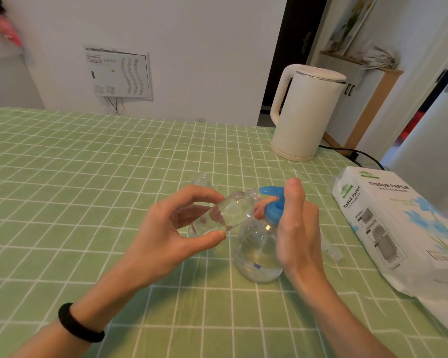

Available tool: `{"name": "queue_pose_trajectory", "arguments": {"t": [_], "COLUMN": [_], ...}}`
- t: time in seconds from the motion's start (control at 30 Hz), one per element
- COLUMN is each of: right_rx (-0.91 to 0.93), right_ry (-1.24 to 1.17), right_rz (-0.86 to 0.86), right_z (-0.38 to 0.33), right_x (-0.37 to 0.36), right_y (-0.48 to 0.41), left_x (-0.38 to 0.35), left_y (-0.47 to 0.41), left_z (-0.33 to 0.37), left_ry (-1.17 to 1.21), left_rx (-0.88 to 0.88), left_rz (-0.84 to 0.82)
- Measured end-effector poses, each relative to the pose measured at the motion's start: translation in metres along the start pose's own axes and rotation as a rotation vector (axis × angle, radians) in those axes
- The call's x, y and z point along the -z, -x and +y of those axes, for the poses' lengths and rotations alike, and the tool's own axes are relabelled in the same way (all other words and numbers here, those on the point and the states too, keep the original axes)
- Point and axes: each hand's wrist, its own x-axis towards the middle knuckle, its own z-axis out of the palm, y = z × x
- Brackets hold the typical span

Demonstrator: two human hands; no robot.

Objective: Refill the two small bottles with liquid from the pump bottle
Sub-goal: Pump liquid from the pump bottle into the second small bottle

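Head: left hand (166, 233) fingers (193, 195) pinch small bottle (228, 213), mouth up-right at nozzle (268, 190); right hand (298, 228) seemingly grips pump (274, 211).

"What sort of place is this?"

"A home, most likely a dining corner or kitchen. The table wears a light green cloth with a white grid (88, 177), the kind laid for meals."

"What else shows it?"

"A cream-white plastic electric kettle with a steel-rimmed lid (305, 115) stands at the table's far edge, its black power cord (347, 151) trailing beside it. Near it lies a soft white plastic pack printed TISSUE PAPER (388, 223). On the plain white wall sits a flat white service-box cover with printed labels (119, 73). To the right, a white cupboard with a light wooden frame and dark handles (367, 94) carries a leaning flower picture (352, 21), next to a dark doorway (290, 47)."
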Motion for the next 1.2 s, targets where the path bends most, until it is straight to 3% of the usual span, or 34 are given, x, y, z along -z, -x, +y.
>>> {"name": "queue_pose_trajectory", "arguments": {"t": [0.47,0.83,0.93,1.1,1.2], "right_rx": [0.15,0.129,0.126,-0.048,-0.046], "right_ry": [0.127,0.226,0.228,0.252,0.479], "right_rz": [0.116,0.112,0.051,-0.223,-0.271], "right_z": [0.026,0.04,0.037,0.017,0.004], "right_x": [-0.01,-0.037,-0.031,-0.001,0.039], "right_y": [-0.002,-0.056,-0.054,-0.047,-0.039], "left_x": [-0.007,-0.012,-0.013,-0.016,-0.018], "left_y": [0.006,0.034,0.04,0.045,0.049], "left_z": [-0.002,-0.004,-0.005,-0.004,-0.004], "left_ry": [0.166,0.196,0.181,0.222,0.192], "left_rx": [0.116,0.192,0.189,0.197,0.193], "left_rz": [0.078,0.095,0.114,0.121,0.101]}}
